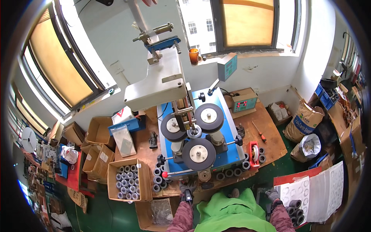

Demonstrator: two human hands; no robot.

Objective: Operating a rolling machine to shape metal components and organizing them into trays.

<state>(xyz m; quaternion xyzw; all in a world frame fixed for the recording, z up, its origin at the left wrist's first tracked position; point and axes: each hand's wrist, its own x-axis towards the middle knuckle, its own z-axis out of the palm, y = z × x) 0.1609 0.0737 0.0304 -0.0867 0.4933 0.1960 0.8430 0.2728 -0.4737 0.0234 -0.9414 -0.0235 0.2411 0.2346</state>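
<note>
Two gloved hands of mine are in view, both low, with the machine (pixel 228 125) standing ahead of me on the wooden table (pixel 270 133). My left hand (pixel 188 188) is just in front of the machine's near edge, fingers reaching towards it; I cannot tell how far my grip is open or whether it has hold of anything. My right hand (pixel 272 194) is out to the right of the machine and nearer me, beside a group of dark rings (pixel 295 212) on pale sheets (pixel 334 189). Its fingers look partly curled, though the view there is small and distorted, so I cannot tell if they have hold of anything.

At the machine's middle, a grey ring (pixel 194 132) sits between three black rollers (pixel 198 164). More loose rings (pixel 157 179) stand by the machine's left front corner, and further left of it a carton (pixel 144 181) holds many grey rings (pixel 127 181). Other rings (pixel 228 173) line the machine's front edge on the right. Right of the machine lie a red-framed holder (pixel 254 152) and a screwdriver (pixel 263 137); behind its right side is a control box (pixel 245 104).
</note>
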